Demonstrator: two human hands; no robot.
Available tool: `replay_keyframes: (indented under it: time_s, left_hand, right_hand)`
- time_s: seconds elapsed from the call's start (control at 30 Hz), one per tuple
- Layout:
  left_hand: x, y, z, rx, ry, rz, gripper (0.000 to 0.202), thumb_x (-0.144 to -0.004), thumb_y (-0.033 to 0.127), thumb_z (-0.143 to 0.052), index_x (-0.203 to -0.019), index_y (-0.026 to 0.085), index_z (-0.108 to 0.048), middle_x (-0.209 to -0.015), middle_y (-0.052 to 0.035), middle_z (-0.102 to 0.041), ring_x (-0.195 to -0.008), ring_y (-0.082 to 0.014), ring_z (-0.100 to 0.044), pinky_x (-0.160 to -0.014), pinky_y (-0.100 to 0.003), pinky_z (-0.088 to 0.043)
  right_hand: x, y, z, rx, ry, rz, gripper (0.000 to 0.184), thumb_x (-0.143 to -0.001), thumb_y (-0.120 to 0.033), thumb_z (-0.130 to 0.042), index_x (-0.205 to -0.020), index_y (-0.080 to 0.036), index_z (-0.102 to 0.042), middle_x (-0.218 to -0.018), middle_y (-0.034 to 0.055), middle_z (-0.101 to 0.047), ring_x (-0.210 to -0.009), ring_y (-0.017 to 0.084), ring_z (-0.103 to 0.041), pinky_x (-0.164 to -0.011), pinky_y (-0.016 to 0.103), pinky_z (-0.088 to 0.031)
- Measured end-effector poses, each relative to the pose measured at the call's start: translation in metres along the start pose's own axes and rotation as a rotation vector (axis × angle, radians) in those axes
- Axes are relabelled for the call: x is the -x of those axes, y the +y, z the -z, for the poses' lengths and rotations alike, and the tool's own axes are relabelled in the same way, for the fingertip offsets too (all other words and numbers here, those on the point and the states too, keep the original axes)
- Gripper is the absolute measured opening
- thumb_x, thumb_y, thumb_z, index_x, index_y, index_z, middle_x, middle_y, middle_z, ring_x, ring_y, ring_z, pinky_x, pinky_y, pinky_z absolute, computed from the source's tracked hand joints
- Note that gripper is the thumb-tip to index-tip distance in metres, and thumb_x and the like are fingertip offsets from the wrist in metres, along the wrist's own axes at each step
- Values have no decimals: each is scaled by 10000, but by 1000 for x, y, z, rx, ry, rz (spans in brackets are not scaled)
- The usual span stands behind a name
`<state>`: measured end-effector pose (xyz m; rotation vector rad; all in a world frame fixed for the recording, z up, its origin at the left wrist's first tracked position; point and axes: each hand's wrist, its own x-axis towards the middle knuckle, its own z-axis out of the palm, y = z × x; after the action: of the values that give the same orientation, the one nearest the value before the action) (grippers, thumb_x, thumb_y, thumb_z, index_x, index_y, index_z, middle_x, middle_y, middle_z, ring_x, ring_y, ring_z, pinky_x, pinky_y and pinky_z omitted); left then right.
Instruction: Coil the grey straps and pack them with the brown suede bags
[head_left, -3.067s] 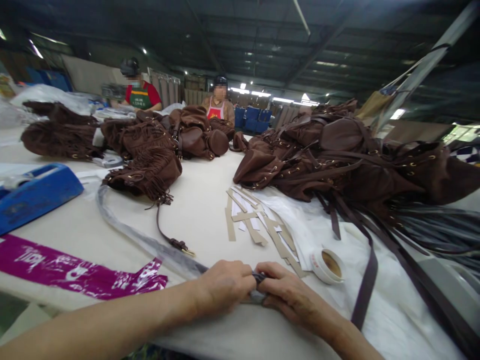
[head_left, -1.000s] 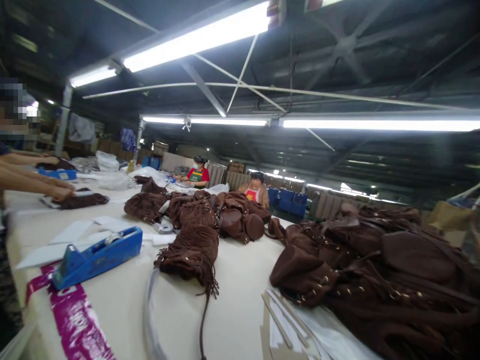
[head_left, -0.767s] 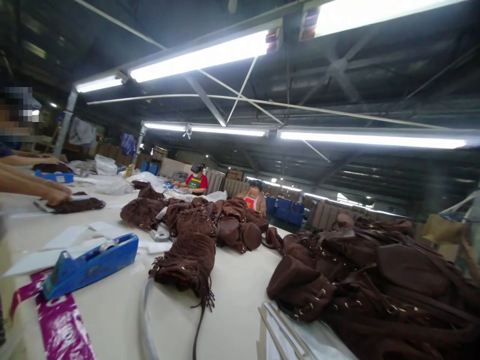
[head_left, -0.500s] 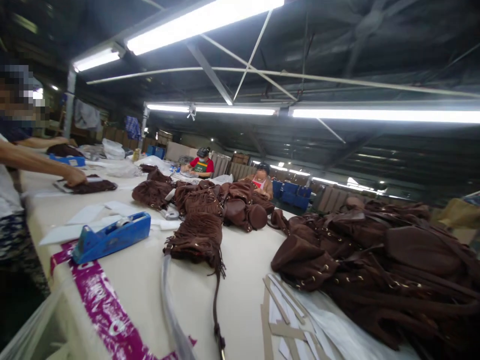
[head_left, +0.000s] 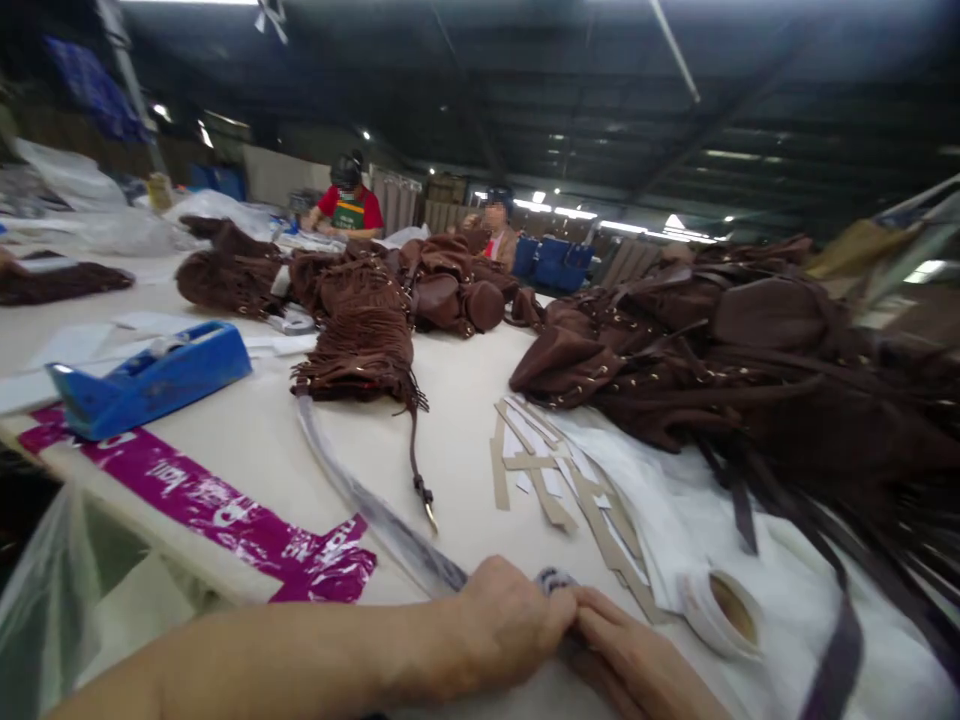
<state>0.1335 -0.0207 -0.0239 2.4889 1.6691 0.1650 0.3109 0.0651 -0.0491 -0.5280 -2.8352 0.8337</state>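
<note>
A brown fringed bag (head_left: 360, 345) lies on the table, its long strap (head_left: 360, 490) sleeved in clear plastic and running toward me. Near the table's front, my left hand (head_left: 506, 620) is closed around this wrapped strap. My right hand (head_left: 637, 650) meets it from the right, fingers pressed together on the strap's end, which mostly hides behind both hands. A greyish, shiny bit (head_left: 555, 578) pokes out above the fingers; what it is I cannot make out. From the bag's right side hangs a thin brown strap with a metal clip (head_left: 429, 510).
A blue tape dispenser (head_left: 154, 375) stands at the left near purple printed tape (head_left: 202, 505). Card strips (head_left: 536, 460) and a tape roll (head_left: 721, 612) lie to the right, before a heap of brown bags (head_left: 720, 340). Two people (head_left: 349, 205) sit across the table.
My view has tilted down, and both of my hands have come into sight at the strap. The co-worker at the left has mostly left the picture.
</note>
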Motion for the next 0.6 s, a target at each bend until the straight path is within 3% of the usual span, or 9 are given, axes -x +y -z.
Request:
replay_keyframes:
  time_s: [0.1,0.17,0.3,0.4,0.5,0.6]
  left_hand:
    - [3,19,-9,8,29,127,238,-897,117,-410,-1123,88,-479,-804,-91,-689,-672,-253,-692,-540,-338,-533]
    - [7,22,-10,24,-2,150,226,-890,115,-419,-1109,96,-473,-801,-90,-688,-680,-262,-692,-561,-361,-540]
    - [19,0,5,-5,4,-17,237,-873,149,-487,-1109,150,-473,-814,-67,-687,-689,-246,-682,-570,-323,-522]
    - [20,-20,10,-91,24,-121,128,-879,169,-509,-1000,212,-514,-777,-27,-680,-649,-216,-671,-536,-269,-487]
    - [6,-24,-12,-160,74,-125,70,-855,178,-550,-911,204,-516,-745,-18,-681,-605,-213,-664,-515,-260,-480]
    - [-9,-16,-49,-201,153,-42,50,-856,131,-528,-865,178,-514,-669,-31,-672,-546,-213,-654,-474,-246,-465]
  right_hand:
    - [-1,-17,-7,-4,87,-108,266,-843,-121,-412,-1025,-220,-580,-1097,87,-615,-941,195,-637,-822,283,-517]
    - [-2,-23,-6,-52,88,-73,197,-875,-134,-395,-943,-216,-560,-1004,72,-616,-899,183,-626,-781,266,-505]
    - [0,-23,12,-128,1,73,133,-910,-165,-418,-878,-219,-535,-935,44,-604,-899,175,-587,-787,256,-464]
    - [-2,-20,22,-123,-25,131,116,-902,-189,-444,-838,-211,-538,-899,39,-605,-862,167,-582,-764,240,-459]
    - [-9,-11,17,-54,-34,160,92,-885,-210,-477,-872,-213,-568,-925,40,-629,-883,170,-598,-790,227,-473]
    - [-15,6,-2,11,22,39,92,-870,-226,-520,-928,-254,-586,-998,13,-636,-860,154,-613,-761,193,-488]
